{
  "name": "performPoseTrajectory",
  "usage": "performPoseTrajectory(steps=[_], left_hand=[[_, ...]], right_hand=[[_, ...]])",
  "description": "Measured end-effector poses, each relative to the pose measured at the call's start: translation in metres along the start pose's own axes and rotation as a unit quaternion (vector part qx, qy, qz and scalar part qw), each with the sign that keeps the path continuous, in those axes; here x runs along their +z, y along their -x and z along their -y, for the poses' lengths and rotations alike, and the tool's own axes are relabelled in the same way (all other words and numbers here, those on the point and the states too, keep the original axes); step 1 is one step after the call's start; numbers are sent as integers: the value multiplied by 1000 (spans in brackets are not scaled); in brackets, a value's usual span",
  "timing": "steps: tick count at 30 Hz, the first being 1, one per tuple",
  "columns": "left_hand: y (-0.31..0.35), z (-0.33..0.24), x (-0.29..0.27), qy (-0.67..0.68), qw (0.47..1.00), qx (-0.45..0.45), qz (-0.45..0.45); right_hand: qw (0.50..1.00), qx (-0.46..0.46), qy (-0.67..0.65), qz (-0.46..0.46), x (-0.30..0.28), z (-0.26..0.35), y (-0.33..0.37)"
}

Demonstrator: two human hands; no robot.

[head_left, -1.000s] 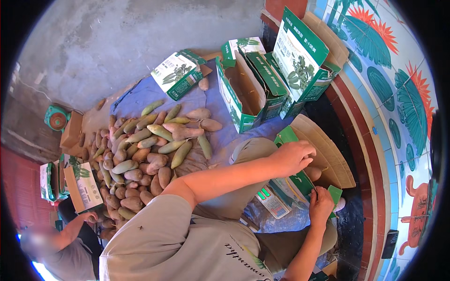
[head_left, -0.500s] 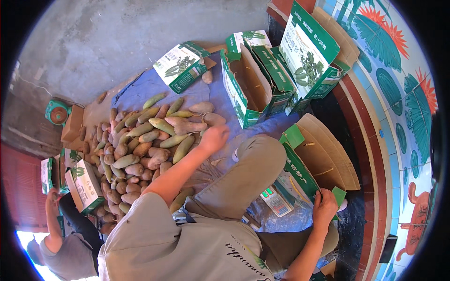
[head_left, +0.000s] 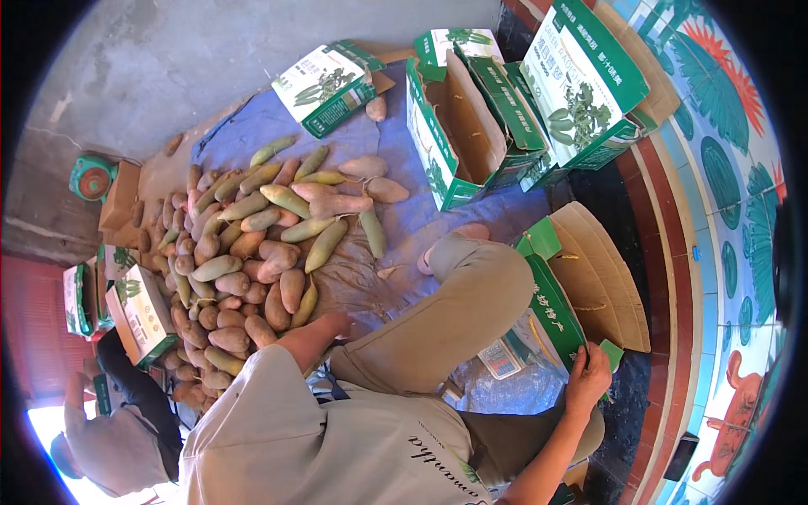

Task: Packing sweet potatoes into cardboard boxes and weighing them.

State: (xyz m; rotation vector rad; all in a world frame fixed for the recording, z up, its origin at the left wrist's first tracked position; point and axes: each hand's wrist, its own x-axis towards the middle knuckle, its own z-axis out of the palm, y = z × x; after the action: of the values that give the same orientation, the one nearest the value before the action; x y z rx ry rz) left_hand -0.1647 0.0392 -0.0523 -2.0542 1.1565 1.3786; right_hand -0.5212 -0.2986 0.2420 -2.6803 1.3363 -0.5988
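Note:
A large heap of green and reddish-brown radishes (head_left: pixel 252 269) lies on a blue sheet to my left. My left hand (head_left: pixel 337 323) is low beside the heap's near right edge, close to my bent knee; its fingers are hidden. A single green radish (head_left: pixel 372 233) lies at the heap's right edge, apart from that hand. On my right stands an open green carton (head_left: pixel 555 316) with its brown flap folded out. The fingers of my right hand (head_left: pixel 589 377) are bent over the carton's near edge. Beside the carton sits a digital scale (head_left: pixel 500 358), partly covered by my leg.
Several open green-and-white cartons (head_left: pixel 459 126) stand at the back right. Another carton (head_left: pixel 326 88) lies at the back. At far left are more cartons (head_left: pixel 139 311), a green fan-like device (head_left: pixel 93 178) and a co-worker (head_left: pixel 118 429). A painted tile wall (head_left: pixel 724 210) bounds the right.
My left hand has drawn back from the radishes at the heap's right edge toward my body. My right hand stays on the carton. The whole view has shifted slightly.

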Motion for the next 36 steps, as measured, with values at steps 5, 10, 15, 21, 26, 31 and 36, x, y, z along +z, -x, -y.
performPoseTrajectory(steps=[5,10,15,21,26,31,36], left_hand=[[23,2,12,-31,999,-22,22],[37,-4,17,10,997,-71,8],[7,7,36,126,979,-161,21],[29,5,24,160,961,-227,13],[54,6,31,180,941,-286,22],[49,10,19,181,944,-268,70],[33,24,-11,176,967,-184,23]], right_hand=[[1000,10,11,2,2,-4,3],[1000,10,20,4,7,-8,3],[999,-2,41,-16,12,-6,1],[998,-6,54,-19,13,-9,2],[998,0,55,-18,14,-8,1],[999,7,46,-15,15,-10,0],[999,2,36,-16,11,-6,-1]])
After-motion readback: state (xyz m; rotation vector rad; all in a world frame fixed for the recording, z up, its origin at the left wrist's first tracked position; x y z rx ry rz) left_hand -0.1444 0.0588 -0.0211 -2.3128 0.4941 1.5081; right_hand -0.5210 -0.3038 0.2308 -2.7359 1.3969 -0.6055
